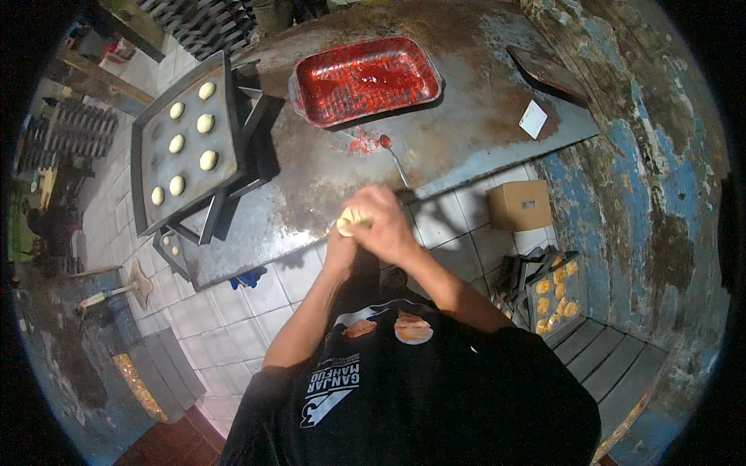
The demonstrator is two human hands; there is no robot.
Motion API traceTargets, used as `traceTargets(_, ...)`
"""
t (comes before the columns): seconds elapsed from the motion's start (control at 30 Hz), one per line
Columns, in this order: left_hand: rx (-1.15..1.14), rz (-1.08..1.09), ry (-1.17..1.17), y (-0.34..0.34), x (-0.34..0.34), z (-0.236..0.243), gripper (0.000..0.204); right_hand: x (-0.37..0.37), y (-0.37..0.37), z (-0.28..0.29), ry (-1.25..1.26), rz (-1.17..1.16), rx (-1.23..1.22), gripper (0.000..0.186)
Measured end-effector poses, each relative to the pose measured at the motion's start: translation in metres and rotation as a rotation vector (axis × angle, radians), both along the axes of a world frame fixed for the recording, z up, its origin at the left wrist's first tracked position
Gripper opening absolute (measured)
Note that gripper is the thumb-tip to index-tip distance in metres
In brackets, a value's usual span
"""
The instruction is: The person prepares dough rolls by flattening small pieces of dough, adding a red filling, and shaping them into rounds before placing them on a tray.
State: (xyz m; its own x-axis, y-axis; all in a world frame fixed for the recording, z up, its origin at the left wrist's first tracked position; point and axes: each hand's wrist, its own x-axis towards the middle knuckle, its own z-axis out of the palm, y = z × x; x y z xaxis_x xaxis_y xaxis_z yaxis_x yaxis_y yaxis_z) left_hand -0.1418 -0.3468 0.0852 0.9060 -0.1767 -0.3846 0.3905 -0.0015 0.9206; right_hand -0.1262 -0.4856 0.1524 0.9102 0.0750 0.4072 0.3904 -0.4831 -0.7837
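My two hands meet above the near edge of the metal table (311,167), around a pale dough ball (347,225). The left hand (339,252) is below and holds the dough, its fingers partly hidden behind the right. Curled over the dough from the right, my right hand (382,221) looks slightly blurred. Several similar dough balls rest apart on a dark baking tray (190,128) at the left. Beyond my hands is a rectangular pan (423,54) coated with shiny red filling. A spoon (396,163) with red on its bowl lies between the pan and my right hand.
A metal stand (214,217) props up the tray. On the table's right lie a white card (532,119) and a dark flat board (548,74). A cardboard box (519,206) stands right of the table, near a tray of baked buns (558,299). White tiles (268,307) cover the floor.
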Motion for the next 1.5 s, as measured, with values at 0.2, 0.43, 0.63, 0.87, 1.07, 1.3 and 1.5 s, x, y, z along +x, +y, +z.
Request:
traceTargets(0.2,0.017,-0.029,-0.271,-0.005,0.108,0.037,0.061,0.106,-0.088,-0.147,0.445,-0.412,-0.536,0.024)
traceTargets(0.43,0.027,0.016,-0.196,0.052,0.206,0.056,0.050,0.172,-0.067,-0.110,0.521,-0.060,-0.363,0.020)
traceTargets(0.63,0.081,0.019,-0.287,0.056,0.271,0.040,0.054,0.302,-0.091,-0.086,0.427,-0.208,-0.640,0.017)
traceTargets(0.87,0.098,0.027,-0.231,0.068,0.310,0.016,0.053,0.346,-0.083,-0.146,0.427,-0.132,-0.887,0.021)
traceTargets(1.07,0.218,0.077,-0.251,0.069,0.318,-0.012,0.050,0.340,-0.079,-0.089,0.897,0.173,-0.132,0.023)
traceTargets(1.3,0.315,0.199,-0.451,0.002,0.312,-0.016,0.046,0.237,-0.010,-0.041,0.099,0.042,-0.580,0.022)
traceTargets(1.5,0.579,0.188,-0.269,0.027,0.255,-0.024,0.032,0.144,-0.033,-0.057,0.197,0.080,-0.512,0.026)
